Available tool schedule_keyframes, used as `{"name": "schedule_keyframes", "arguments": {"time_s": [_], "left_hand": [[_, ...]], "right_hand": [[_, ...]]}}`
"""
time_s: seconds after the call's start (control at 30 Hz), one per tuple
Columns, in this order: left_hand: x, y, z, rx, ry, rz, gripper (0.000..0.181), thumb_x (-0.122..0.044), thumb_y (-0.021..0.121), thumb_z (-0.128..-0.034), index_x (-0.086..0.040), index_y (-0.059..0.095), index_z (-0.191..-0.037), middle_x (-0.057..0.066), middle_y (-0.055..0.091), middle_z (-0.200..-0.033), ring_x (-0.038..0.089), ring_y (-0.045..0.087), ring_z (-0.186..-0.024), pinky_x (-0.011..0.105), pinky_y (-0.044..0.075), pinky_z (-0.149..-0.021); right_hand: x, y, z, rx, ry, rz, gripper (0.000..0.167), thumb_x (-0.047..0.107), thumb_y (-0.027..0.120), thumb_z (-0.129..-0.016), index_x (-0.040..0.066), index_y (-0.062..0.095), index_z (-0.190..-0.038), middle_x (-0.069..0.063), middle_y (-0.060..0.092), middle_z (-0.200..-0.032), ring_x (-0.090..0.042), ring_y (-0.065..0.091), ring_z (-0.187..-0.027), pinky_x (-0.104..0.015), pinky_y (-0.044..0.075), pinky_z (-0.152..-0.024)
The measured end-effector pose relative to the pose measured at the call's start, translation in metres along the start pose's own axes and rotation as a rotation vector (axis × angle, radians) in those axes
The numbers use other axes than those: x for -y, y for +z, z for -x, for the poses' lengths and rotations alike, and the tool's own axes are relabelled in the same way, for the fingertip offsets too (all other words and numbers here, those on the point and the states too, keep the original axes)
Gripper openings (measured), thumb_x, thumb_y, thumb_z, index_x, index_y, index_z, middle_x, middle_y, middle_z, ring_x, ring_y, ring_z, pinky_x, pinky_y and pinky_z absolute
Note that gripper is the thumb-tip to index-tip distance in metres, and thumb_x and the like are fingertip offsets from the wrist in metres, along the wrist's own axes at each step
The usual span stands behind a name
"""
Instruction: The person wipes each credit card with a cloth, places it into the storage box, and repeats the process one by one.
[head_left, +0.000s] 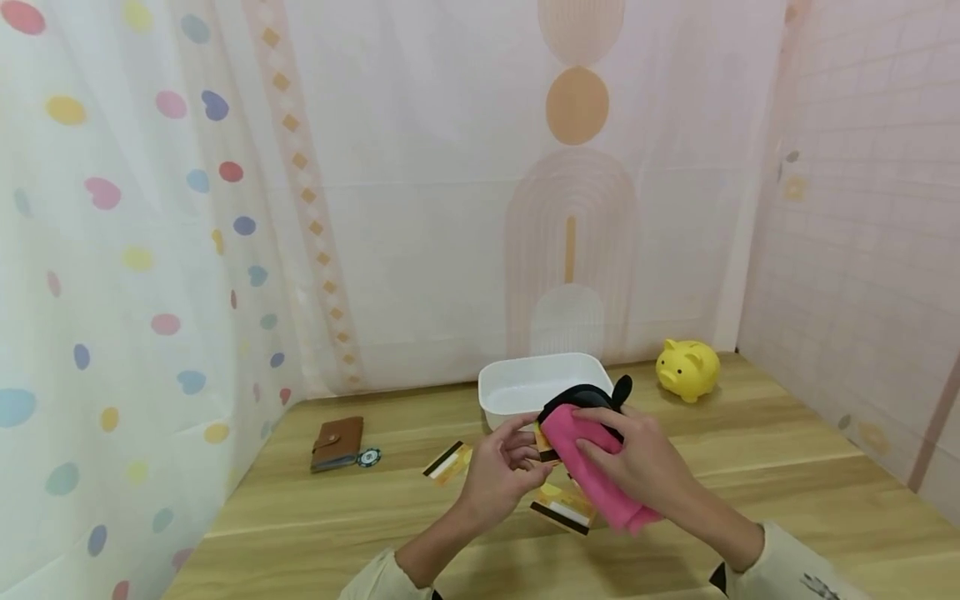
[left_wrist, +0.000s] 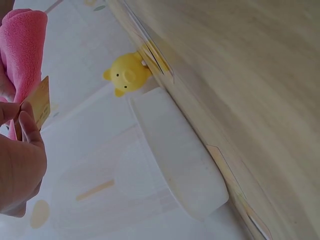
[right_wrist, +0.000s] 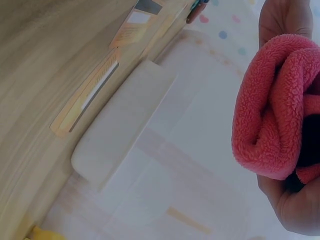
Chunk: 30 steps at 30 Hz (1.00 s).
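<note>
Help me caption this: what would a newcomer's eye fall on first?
Probably the bright pink fuzzy fabric bundle, held in the right hand low in the head view. Next would likely be the smooth yellow pig figure, standing to the right of the white rectangular box.

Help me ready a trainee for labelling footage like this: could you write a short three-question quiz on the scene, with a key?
1. Multiple choice: what does the left hand pinch?
A) A spoon
B) A yellow card
C) A pen

2. True or false: in the head view, the yellow piggy bank stands to the right of the white tub.

3. Short answer: what colour is the cloth that the right hand grips?

Key:
1. B
2. True
3. Pink
</note>
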<state>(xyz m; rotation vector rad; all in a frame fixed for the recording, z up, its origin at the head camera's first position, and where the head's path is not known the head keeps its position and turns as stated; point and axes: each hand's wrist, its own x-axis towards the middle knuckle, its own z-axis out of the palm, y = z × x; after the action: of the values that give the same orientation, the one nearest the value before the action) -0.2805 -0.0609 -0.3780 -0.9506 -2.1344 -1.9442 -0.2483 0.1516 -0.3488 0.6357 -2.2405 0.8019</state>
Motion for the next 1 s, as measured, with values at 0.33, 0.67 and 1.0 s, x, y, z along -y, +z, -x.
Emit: {"name": "schedule_keyframes", "arguments": {"time_s": [0.33,0.67,1.0], "left_hand": [[-0.001,-0.001,0.001,-0.027,0.006,0.032,0.057,0.012,0.071,-0.0785,0.003,0.055,-0.133,0.017,0.063,-0.101,0.010,0.064,-0.083,0.022,0.055,-0.075],[0.001,0.000,0.001,-0.030,0.010,0.060,0.060,0.015,0.070,-0.0775,0.003,0.053,-0.134,0.018,0.065,-0.102,0.009,0.066,-0.083,0.022,0.055,-0.073],[0.001,0.001,0.003,-0.011,0.027,0.048,0.060,0.013,0.070,-0.0796,0.003,0.051,-0.135,0.020,0.063,-0.104,0.009,0.066,-0.086,0.023,0.056,-0.076]], "right_hand": [[-0.004,-0.002,-0.002,-0.009,0.039,0.019,0.033,0.013,0.082,-0.081,0.017,0.074,-0.113,-0.007,0.071,-0.093,-0.009,0.042,-0.066,-0.021,0.040,-0.051],[-0.018,-0.007,0.000,-0.045,0.053,0.046,0.033,0.012,0.083,-0.080,0.015,0.074,-0.111,-0.008,0.073,-0.098,-0.009,0.041,-0.063,-0.021,0.039,-0.047],[-0.031,-0.015,0.005,-0.057,0.080,0.075,0.034,0.011,0.082,-0.080,0.013,0.073,-0.112,-0.006,0.073,-0.096,-0.007,0.037,-0.060,-0.022,0.036,-0.047]]}}
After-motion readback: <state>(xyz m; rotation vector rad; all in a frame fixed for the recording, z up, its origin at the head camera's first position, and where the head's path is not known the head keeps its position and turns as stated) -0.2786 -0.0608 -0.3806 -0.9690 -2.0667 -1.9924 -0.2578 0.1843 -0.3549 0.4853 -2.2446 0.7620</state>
